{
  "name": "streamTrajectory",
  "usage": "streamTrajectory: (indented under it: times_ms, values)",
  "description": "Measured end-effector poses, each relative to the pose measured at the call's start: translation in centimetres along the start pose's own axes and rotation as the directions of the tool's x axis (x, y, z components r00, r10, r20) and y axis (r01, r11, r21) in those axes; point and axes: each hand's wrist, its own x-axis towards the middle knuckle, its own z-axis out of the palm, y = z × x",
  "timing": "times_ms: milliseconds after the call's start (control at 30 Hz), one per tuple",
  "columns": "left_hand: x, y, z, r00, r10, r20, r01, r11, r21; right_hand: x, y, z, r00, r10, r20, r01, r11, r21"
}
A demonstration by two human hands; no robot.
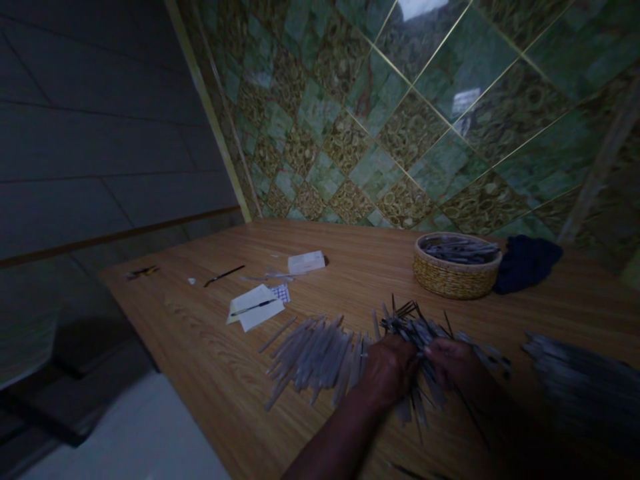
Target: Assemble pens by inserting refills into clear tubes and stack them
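Observation:
My left hand is closed at a loose heap of thin black sticks and narrow greyish sleeves. Its fingertips are mostly hidden behind the back of the hand. Close on the right, my right hand pinches at the same heap with thumb and fingers together. What exactly sits in either grip is too dark and small to make out. Left of the hands lies a spread pile of pale, slim, translucent sleeves, roughly side by side. Several black sticks poke out above and below my hands.
A woven basket of similar slim pieces stands at the back right, beside a dark blue cloth. A blurred grey bundle lies far right. Leftward are a small white box, papers with a pen, a black stick and yellow-handled pliers-like tool.

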Motion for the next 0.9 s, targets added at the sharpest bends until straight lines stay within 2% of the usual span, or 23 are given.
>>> streamTrajectory:
  times_ms: [167, 300, 467, 700, 900]
  values:
    - [0.0, 0.3, 0.1, 0.998, 0.027, -0.050, -0.022, 0.996, 0.087, 0.1, -0.2, 0.1, 1.000, 0.020, -0.016, -0.019, 0.998, 0.059]
    - [0.1, 0.4, -0.1, 0.998, 0.040, -0.048, -0.035, 0.995, 0.098, 0.1, -0.8, 0.3, 0.998, 0.055, 0.003, -0.055, 0.994, 0.090]
    - [0.3, 0.4, -0.6, 1.000, 0.011, -0.017, -0.010, 0.997, 0.072, -0.1, -1.9, 0.3, 0.997, 0.072, -0.034, -0.068, 0.991, 0.116]
    - [0.7, 0.0, -1.6, 0.998, -0.034, 0.061, 0.030, 0.997, 0.066, -2.1, -2.8, -2.2, 0.980, 0.046, -0.195, -0.029, 0.996, 0.089]
    - [0.8, -0.3, -1.5, 0.990, -0.033, 0.136, 0.041, 0.997, -0.058, -3.4, -1.5, -4.1, 0.967, 0.044, -0.253, -0.021, 0.995, 0.096]
